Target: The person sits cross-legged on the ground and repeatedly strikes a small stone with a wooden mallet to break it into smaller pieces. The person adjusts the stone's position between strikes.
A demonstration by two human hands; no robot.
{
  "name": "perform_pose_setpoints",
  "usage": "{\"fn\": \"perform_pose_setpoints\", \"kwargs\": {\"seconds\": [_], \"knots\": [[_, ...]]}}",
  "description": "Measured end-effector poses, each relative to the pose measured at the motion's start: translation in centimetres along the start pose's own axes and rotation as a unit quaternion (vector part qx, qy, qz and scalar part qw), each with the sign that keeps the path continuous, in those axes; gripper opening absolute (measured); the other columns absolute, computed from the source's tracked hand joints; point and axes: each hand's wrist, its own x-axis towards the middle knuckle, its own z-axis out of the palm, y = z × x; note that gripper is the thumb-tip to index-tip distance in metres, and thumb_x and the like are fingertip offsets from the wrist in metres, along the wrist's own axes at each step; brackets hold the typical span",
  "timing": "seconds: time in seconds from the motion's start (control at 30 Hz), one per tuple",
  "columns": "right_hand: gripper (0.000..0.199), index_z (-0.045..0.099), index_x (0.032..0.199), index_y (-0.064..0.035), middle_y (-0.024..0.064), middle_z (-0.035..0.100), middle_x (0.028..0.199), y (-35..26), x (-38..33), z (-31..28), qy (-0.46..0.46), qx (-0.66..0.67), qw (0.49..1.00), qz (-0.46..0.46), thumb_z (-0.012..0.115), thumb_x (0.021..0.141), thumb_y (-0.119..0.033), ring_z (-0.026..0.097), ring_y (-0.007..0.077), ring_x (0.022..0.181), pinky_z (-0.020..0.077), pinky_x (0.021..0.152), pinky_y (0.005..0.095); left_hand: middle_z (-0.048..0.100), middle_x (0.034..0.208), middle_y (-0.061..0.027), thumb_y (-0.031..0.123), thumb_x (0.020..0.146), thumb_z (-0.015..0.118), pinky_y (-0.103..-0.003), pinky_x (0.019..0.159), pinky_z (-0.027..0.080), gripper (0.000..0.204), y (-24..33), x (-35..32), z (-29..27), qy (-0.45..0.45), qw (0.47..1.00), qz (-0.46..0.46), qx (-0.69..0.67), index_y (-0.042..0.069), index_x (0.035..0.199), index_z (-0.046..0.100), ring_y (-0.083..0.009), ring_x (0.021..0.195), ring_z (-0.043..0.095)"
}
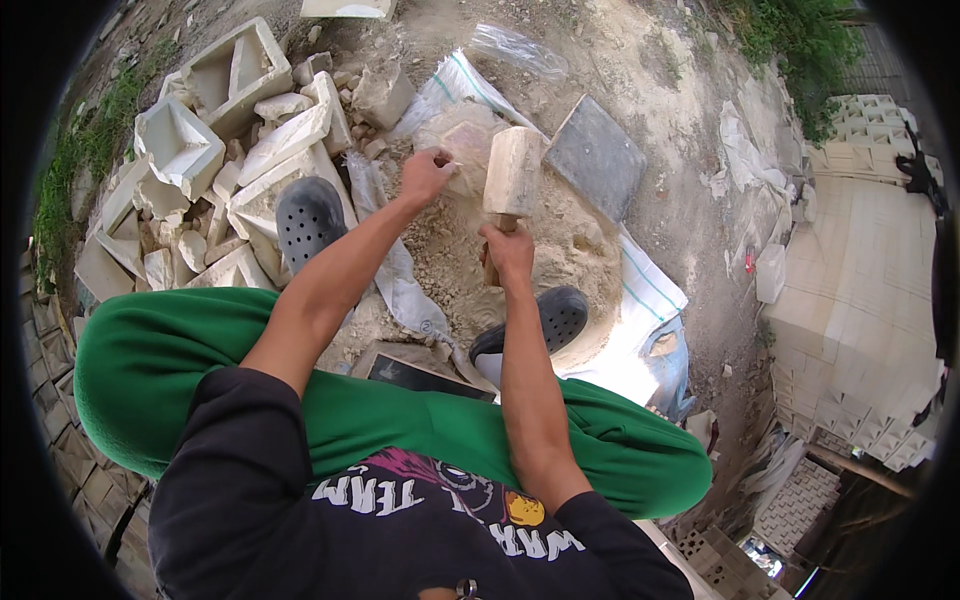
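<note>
My right hand (508,254) is closed round the handle of a wooden mallet (512,172). The mallet's thick, pale, cylindrical head points away from me, above the crumbly ground. My left hand (428,175) is held out to its left with the fingers pinched together. A small pale bit seems to show at those fingertips, too small to name. Just beyond them lies a pale, dusty slab (462,128) on a white woven sack (455,82). Beige powder and crumbs (570,245) cover the sack between my feet.
Broken pale blocks and hollow box-shaped pieces (180,150) are heaped at the left. A grey square slab (597,158) lies to the mallet's right. Grey clogs (310,220) are on my feet. Stacked pale blocks (850,300) stand at the far right.
</note>
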Motion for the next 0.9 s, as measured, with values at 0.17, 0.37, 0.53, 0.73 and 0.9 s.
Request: {"fn": "perform_pose_setpoints", "kwargs": {"seconds": [0.17,0.37,0.53,0.73,0.9], "knots": [[0.028,0.069,0.082,0.0022,0.0104,0.066,0.061,-2.5,0.1,0.6,0.016,-0.024,0.996,-0.080,0.071,0.077,-0.025,0.068,0.0213,0.054,0.0535,0.055,0.0356,0.076,0.090,-0.0143,0.023,0.081,0.075,-0.034,0.078,0.056,0.028,1.2,-0.6,-0.3,0.004,1.000,-0.029,0.001,0.003,0.101,0.076,-0.0219,0.082,0.074],[0.026,0.067,0.082,0.0040,0.0087,0.065,0.061,-3.7,0.3,0.8,0.025,-0.020,0.992,-0.125,0.073,0.077,-0.021,0.066,0.0186,0.052,0.0518,0.052,0.0340,0.076,0.089,-0.0139,0.022,0.081,0.074,-0.034,0.078,0.056,0.026,0.7,-0.1,0.5,0.018,0.999,-0.034,-0.023,0.004,0.098,0.077,-0.0236,0.081,0.073],[0.028,0.068,0.084,0.0043,0.0087,0.066,0.061,-2.8,0.7,0.6,0.018,-0.055,0.993,-0.104,0.072,0.077,-0.022,0.066,0.0184,0.052,0.0517,0.052,0.0335,0.075,0.090,-0.0142,0.022,0.082,0.073,-0.036,0.078,0.057,0.023,0.9,-0.2,0.9,0.037,0.999,0.024,-0.010,0.007,0.098,0.077,-0.0260,0.083,0.073],[0.030,0.068,0.084,0.0034,0.0090,0.066,0.062,1.1,2.8,2.9,0.080,-0.037,0.977,-0.196,0.074,0.076,-0.024,0.066,0.0189,0.051,0.0529,0.053,0.0350,0.076,0.093,-0.0147,0.021,0.083,0.072,-0.033,0.081,0.056,0.028,1.1,-0.3,0.8,0.037,0.999,-0.004,-0.039,0.001,0.103,0.075,-0.0224,0.085,0.074],[0.029,0.069,0.085,0.0021,0.0102,0.066,0.063,1.7,1.9,3.4,-0.006,-0.056,0.998,-0.041,0.074,0.076,-0.025,0.066,0.0195,0.052,0.0530,0.053,0.0356,0.076,0.093,-0.0146,0.021,0.084,0.072,-0.034,0.080,0.056,0.027,0.6,-0.1,0.7,0.030,0.999,-0.020,-0.036,0.001,0.102,0.075,-0.0226,0.086,0.074]]}}
